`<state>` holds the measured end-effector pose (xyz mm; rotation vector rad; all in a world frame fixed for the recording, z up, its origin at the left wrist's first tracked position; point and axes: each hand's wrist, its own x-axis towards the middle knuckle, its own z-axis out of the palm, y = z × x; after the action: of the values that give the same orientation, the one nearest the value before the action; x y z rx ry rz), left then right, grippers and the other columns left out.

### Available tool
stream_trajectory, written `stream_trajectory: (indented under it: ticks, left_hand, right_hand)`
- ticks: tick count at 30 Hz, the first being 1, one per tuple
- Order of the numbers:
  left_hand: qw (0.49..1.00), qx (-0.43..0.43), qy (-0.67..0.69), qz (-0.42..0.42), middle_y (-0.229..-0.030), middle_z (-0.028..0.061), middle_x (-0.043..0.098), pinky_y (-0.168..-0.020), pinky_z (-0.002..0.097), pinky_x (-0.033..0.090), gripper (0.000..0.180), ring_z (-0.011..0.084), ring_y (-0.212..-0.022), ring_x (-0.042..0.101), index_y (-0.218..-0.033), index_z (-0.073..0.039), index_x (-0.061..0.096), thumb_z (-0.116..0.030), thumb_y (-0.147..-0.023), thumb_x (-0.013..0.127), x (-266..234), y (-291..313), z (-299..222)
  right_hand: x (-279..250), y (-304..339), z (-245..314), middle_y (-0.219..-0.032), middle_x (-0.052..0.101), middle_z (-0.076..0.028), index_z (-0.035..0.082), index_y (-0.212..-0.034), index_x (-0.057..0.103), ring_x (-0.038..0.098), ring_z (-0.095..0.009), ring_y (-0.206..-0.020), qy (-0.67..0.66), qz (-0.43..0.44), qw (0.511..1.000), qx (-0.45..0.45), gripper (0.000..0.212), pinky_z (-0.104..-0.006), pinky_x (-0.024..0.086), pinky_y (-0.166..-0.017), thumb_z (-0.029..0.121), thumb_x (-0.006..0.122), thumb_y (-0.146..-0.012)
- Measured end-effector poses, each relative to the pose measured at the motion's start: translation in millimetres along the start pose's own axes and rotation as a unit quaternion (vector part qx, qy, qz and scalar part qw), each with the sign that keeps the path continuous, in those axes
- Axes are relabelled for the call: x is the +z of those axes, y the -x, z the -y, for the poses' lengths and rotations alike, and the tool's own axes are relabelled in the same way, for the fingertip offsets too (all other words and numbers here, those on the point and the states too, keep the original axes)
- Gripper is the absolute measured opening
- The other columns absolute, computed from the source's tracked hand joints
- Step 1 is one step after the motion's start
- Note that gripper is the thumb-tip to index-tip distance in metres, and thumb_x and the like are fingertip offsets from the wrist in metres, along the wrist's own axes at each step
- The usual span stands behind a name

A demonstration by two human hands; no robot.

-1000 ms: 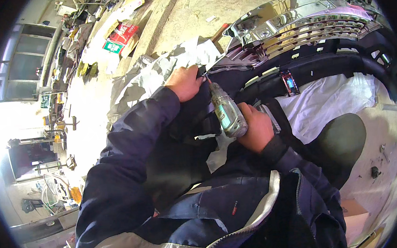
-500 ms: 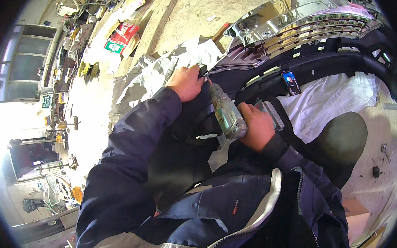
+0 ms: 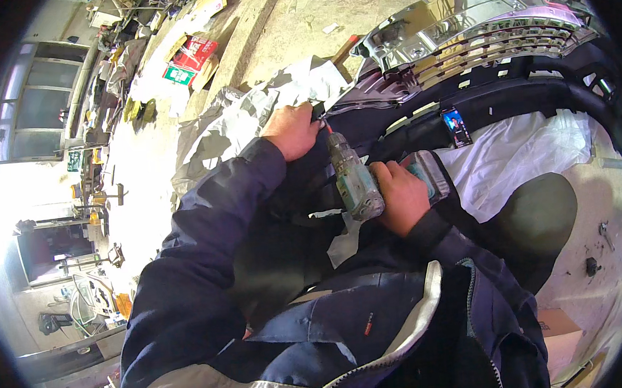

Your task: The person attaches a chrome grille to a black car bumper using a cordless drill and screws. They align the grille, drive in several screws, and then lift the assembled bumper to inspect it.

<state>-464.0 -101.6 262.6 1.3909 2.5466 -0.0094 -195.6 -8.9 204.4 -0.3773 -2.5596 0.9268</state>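
Note:
My right hand [image 3: 402, 198] grips a worn teal-and-grey cordless drill [image 3: 357, 183] by its handle. Its battery [image 3: 429, 175] sticks out to the right of my fingers. The drill's reddish bit [image 3: 329, 128] points up and away, its tip beside my left fingertips. My left hand [image 3: 290, 132] is closed around a small black piece [image 3: 317, 111] at the left end of a car bumper [image 3: 411, 133]. Exactly where the bit touches is too small to tell. A chrome grille [image 3: 492, 44] lies along the bumper's far side.
A lit phone [image 3: 455, 127] rests on the bumper. White sheeting [image 3: 524, 154] lies to the right, and crumpled wrapping [image 3: 247, 112] at the left. My knee [image 3: 536, 211] stands close by on the right. Red packaging [image 3: 196, 53] and clutter line the floor at the far left.
The drill has turned slightly in my right hand, and its battery has swung up and shows more. My left hand stays in the same place.

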Motion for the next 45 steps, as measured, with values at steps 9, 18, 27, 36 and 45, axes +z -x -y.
stream_trajectory:
  ticks: [9, 18, 27, 36, 45]
  left_hand:
    - [1.0, 0.006, 0.001, -0.009, -0.09, 0.0317, 0.068, -0.08, 0.0589, 0.052, 0.032, 0.0515, -0.09, 0.067, -0.103, 0.001, 0.061, -0.03, -0.095, 0.067, 0, 3, -1]
    - [1.0, -0.003, 0.007, -0.001, -0.091, 0.0314, 0.069, -0.081, 0.0594, 0.052, 0.031, 0.0515, -0.09, 0.067, -0.103, 0.0, 0.061, -0.03, -0.096, 0.066, -2, 4, -4]
    - [1.0, 0.005, -0.002, -0.022, -0.087, 0.0306, 0.069, -0.079, 0.0597, 0.052, 0.03, 0.0515, -0.087, 0.067, -0.101, 0.0, 0.063, -0.029, -0.096, 0.067, 1, 4, -2]
    - [0.999, -0.005, -0.01, -0.034, -0.085, 0.0296, 0.069, -0.078, 0.0603, 0.052, 0.029, 0.0509, -0.084, 0.067, -0.099, 0.0, 0.063, -0.028, -0.096, 0.068, 3, 7, -3]
    - [1.0, -0.018, -0.018, -0.012, -0.086, 0.0297, 0.069, -0.078, 0.0612, 0.051, 0.029, 0.0512, -0.085, 0.067, -0.103, 0.0, 0.061, -0.027, -0.097, 0.066, 0, 10, -5]
  right_hand:
    - [14, 3, 11, -0.092, 0.062, -0.017, 0.004, -0.108, 0.055, 0.07, -0.036, -0.084, 0.043, 0.05, 0.998, -0.017, 0.024, -0.0477, 0.057, -0.067, 0.01, 0.064, -0.086]
    - [20, 1, 11, -0.089, 0.063, -0.016, 0.005, -0.103, 0.055, 0.071, -0.035, -0.077, 0.098, 0.019, 0.995, -0.029, 0.017, -0.0456, 0.057, -0.063, 0.011, 0.062, -0.089]
    - [15, -3, 12, -0.087, 0.063, -0.015, 0.006, -0.102, 0.056, 0.071, -0.033, -0.075, 0.104, 0.024, 0.994, -0.034, 0.015, -0.0445, 0.057, -0.062, 0.011, 0.062, -0.088]
    - [15, -5, 12, -0.086, 0.063, -0.014, 0.007, -0.101, 0.055, 0.07, -0.032, -0.074, 0.132, 0.029, 0.99, -0.047, 0.016, -0.0439, 0.057, -0.062, 0.012, 0.063, -0.087]
    - [9, -6, 8, -0.087, 0.062, -0.013, 0.008, -0.104, 0.057, 0.069, -0.033, -0.08, 0.114, 0.014, 0.992, -0.048, 0.019, -0.0452, 0.056, -0.069, 0.013, 0.063, -0.087]
